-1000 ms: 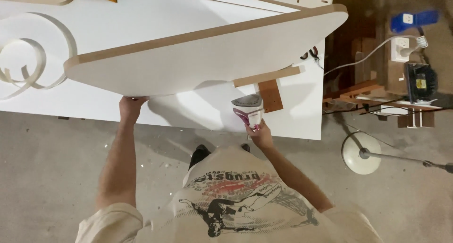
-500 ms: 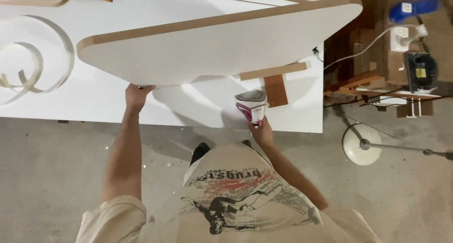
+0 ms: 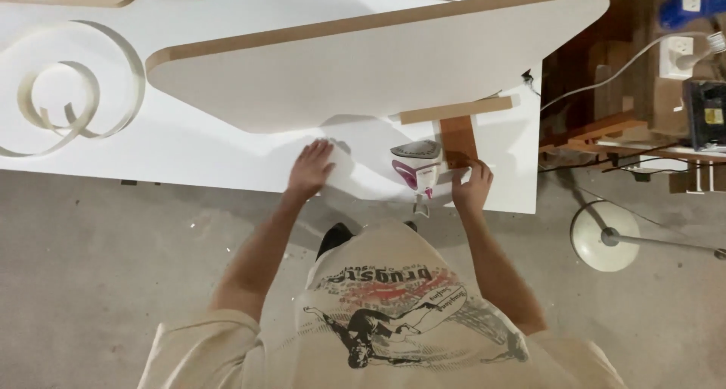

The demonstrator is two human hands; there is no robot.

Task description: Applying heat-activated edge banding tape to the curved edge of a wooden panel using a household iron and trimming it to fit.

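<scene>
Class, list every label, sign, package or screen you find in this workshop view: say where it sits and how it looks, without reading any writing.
Yellow label: small rectangle on the black device at the right edge.
White sticker: small square on the blue object at top right.
Printed shirt graphic: black and red picture on the person's cream shirt, bottom centre.
No screens or packages show.

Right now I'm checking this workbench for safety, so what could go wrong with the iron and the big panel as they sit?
The small white and pink clothes iron stands on end near the white table's front edge, beside the right hand; a nudge could tip it off or burn fingers. Its cord seems to hang off the edge and might snag. The large white curved panel with the bare brown edge looks propped on wooden strips, and neither hand holds it, so it could shift.
</scene>
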